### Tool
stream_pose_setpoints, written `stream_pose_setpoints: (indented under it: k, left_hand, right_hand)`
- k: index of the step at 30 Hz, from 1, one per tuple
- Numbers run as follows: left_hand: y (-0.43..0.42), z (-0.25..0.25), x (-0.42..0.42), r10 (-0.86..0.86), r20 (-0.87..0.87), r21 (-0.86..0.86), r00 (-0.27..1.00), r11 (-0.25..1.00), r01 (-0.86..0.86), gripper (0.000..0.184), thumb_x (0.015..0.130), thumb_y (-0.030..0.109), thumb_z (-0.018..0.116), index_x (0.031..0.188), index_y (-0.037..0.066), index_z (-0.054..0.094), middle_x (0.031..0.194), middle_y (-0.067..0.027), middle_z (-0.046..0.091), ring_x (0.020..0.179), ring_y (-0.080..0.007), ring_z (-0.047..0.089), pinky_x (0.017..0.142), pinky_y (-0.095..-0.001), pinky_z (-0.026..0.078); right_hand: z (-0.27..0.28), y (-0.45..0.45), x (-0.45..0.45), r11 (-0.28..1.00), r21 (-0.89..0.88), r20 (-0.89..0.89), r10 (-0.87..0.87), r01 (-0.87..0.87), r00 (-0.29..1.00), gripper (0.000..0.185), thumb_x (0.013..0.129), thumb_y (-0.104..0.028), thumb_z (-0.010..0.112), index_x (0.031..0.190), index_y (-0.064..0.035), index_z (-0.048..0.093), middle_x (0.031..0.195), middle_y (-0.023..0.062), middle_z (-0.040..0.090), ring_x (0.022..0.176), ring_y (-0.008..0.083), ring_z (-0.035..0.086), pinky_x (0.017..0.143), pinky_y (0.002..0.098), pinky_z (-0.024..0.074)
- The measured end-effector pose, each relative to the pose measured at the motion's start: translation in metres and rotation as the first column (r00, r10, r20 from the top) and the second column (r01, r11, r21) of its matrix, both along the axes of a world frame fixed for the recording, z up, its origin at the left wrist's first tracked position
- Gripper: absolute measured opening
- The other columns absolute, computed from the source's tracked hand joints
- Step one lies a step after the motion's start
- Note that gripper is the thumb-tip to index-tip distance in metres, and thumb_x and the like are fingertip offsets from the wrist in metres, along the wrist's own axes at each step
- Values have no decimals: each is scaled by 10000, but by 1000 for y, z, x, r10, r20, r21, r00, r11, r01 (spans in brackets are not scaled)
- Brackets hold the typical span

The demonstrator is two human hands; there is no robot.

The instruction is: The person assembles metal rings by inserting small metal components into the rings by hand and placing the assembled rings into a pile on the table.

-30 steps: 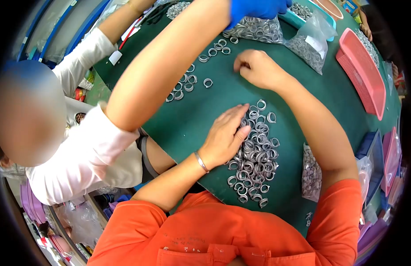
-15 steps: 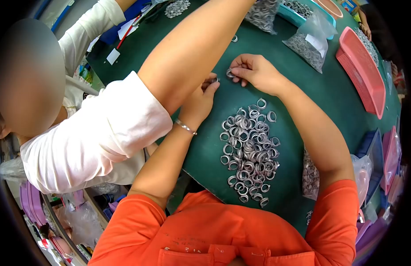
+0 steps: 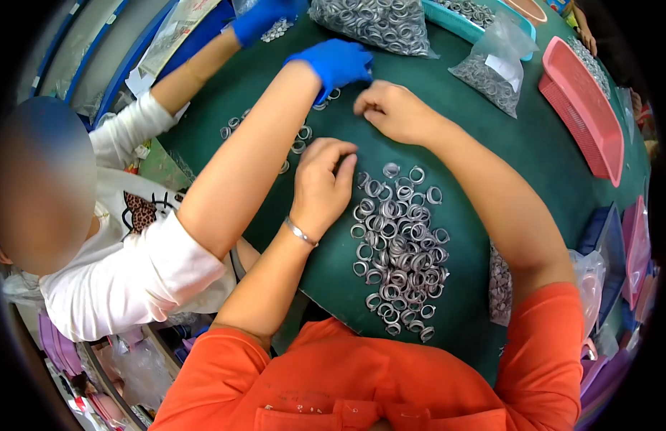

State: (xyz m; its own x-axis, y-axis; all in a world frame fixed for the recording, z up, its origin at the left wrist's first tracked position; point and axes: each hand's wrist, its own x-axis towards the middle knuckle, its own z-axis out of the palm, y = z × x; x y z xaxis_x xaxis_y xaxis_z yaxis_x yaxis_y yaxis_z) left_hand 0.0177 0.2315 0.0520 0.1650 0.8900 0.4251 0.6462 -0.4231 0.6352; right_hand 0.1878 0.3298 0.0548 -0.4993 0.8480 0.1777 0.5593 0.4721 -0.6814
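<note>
Green table (image 3: 466, 205). Pink basket (image 3: 583, 108) on it, far right. Ring pile (image 3: 401, 251) near side, right of left hand (image 3: 322, 179). Left: loosely curled, thumb-index gap. Right hand (image 3: 394, 111): curled, beyond pile. Can't tell if either grips anything.

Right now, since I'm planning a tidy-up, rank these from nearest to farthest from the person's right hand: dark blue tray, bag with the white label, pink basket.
1. Bag with the white label: right of the right hand.
2. Pink basket: farther right.
3. Dark blue tray: lower right.
</note>
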Motion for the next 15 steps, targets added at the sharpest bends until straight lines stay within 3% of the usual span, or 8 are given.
stream_pose_setpoints:
  k: [1,3,5,6,10,13,15]
  left_hand:
    - [4,1,1,11,-15,-4,1000,1000,-11,166,780,1,625,946,6,624,886,-108,602,705,-203,568,608,-265,463]
    - [5,4,9,-31,-61,33,998,999,34,176,783,14,623,959,3,620,913,-118,606,763,-228,573,655,-287,469]
    - [1,6,17,-124,-127,46,984,990,130,215,802,62,613,1007,-3,608,998,-143,609,931,-294,564,812,-354,453]
    - [-5,9,20,-166,-72,-61,984,985,161,229,823,92,599,1031,-4,604,1060,-153,607,992,-307,558,889,-362,419]
    - [-23,1,22,-319,-23,-154,948,938,312,228,868,126,552,1043,-10,602,1118,-155,598,1054,-313,543,929,-375,399]
    - [-29,-4,23,-345,10,-156,939,927,342,233,882,131,535,1055,-12,598,1127,-158,593,1059,-314,541,931,-372,398]
    - [-33,-4,22,-373,71,-163,925,911,379,248,894,139,522,1078,-13,588,1142,-161,585,1064,-315,537,933,-372,398]
  right_hand:
    - [-10,6,-8,1000,8,-8,-5,5,1000,111,773,-21,586,841,-64,663,863,97,572,804,230,574,725,321,471]
    - [-24,16,-24,879,464,-52,-91,105,994,160,739,10,571,846,-72,657,874,110,554,829,289,542,757,359,461]
    - [-32,18,-33,905,380,-133,-149,189,980,216,706,31,574,889,-62,643,907,114,556,874,318,513,796,392,442]
    - [-33,17,-36,888,379,-172,-210,261,962,230,708,32,574,912,-55,635,922,113,555,882,321,515,802,395,439]
    - [-40,23,-28,911,339,-176,-184,235,967,205,739,12,543,915,-55,625,998,96,560,968,315,511,825,408,430]
    - [-45,20,-28,883,455,-189,-28,112,982,236,761,11,535,981,-47,595,1044,112,543,1006,324,494,853,421,415]
    - [-42,10,-26,963,265,-170,91,-43,981,232,795,31,520,1014,-34,564,1112,140,527,1059,321,471,893,402,400]
